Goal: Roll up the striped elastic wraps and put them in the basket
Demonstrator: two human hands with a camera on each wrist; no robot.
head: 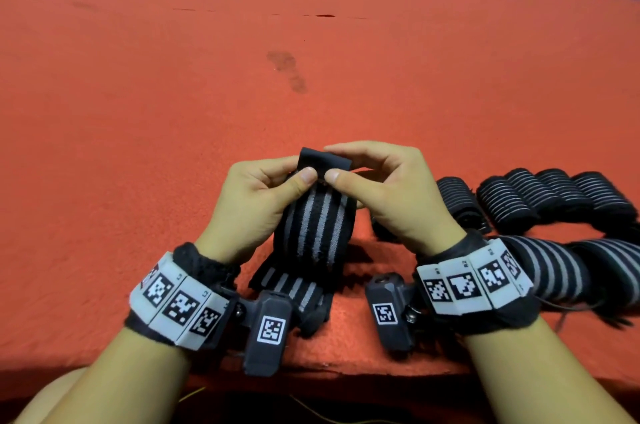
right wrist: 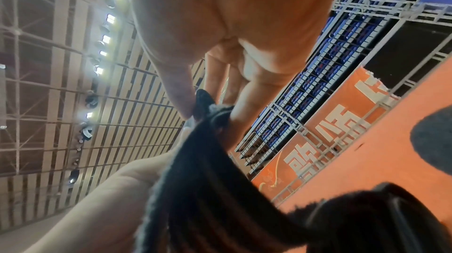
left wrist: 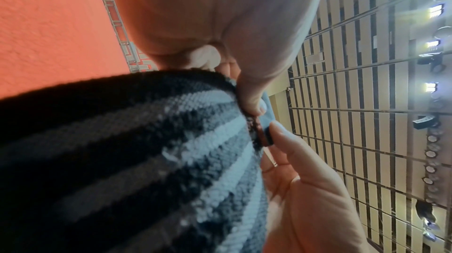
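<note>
Flanking hands (head: 322, 195): rolled wraps (head: 533, 198) rightward.

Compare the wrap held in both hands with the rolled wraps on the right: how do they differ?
The held wrap hangs unrolled as a strip, its lower end on the red surface; the rolled wraps are compact cylinders. The left hand and right hand pinch the held wrap's top, whereas nothing touches the rolled wraps. Both are black with grey stripes.

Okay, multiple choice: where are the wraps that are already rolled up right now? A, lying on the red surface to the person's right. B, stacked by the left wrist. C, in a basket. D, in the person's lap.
A: the rolled wraps lie in a row on the red surface, beyond the right hand; no basket shows.
</note>
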